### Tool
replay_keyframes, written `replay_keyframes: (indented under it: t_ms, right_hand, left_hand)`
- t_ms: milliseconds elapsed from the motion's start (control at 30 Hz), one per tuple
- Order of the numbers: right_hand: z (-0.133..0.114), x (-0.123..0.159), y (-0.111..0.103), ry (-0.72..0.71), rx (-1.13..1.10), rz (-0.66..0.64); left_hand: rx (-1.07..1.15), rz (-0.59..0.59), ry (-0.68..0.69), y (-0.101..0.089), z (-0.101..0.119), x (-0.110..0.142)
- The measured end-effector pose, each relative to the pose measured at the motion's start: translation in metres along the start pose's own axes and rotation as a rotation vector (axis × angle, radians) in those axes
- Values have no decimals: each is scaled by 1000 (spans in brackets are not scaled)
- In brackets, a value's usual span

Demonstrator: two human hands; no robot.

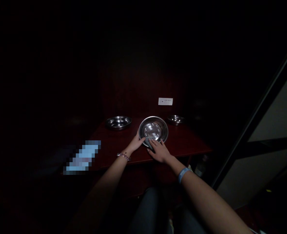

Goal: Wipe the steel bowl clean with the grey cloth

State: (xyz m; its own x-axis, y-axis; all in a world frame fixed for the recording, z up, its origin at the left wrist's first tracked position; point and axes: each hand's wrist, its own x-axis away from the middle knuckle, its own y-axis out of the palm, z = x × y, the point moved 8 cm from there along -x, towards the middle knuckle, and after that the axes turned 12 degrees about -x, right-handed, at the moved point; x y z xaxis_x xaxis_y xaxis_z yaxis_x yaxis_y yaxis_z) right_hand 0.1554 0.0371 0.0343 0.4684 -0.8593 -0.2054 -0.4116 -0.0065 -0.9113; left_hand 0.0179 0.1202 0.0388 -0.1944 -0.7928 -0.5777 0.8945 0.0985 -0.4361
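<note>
Gleaming in dim light, a steel bowl (pixel 153 129) tilts toward the camera over the front of a dark red table (pixel 182 143); whether its lower edge touches the surface cannot be told. The left hand (pixel 136 143) grasps its near left rim, thumb inside, the other fingers largely hidden. The right hand (pixel 160 151) lays extended fingers over a grey cloth (pixel 147 141) at the bowl's near side; whether they grip it or merely press is unclear. A beaded bracelet (pixel 123 156) circles the left wrist, a blue band (pixel 183 175) the right forearm. Farther back sit a wide steel dish (pixel 119 124), left, and a smaller one (pixel 176 120), right, below a white wall socket (pixel 165 101).
</note>
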Motion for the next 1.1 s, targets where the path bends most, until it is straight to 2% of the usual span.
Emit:
replay_keyframes:
  t_ms: [233,500,667,933,1100]
  right_hand:
    - [8,2,-11,-13,134,8]
    - [17,3,-31,63,354,217]
    - [13,1,-24,100,368,184]
    - [4,3,-18,57,233,117]
    - [-4,1,-13,35,133,84]
  left_hand:
    - [2,15,-20,-2,-7,-2]
    - [20,17,-40,-3,-4,-2]
    - [21,11,-58,-3,-5,-2]
    - [36,30,-62,-4,-3,-2]
    - [40,33,-74,-3,-10,-2]
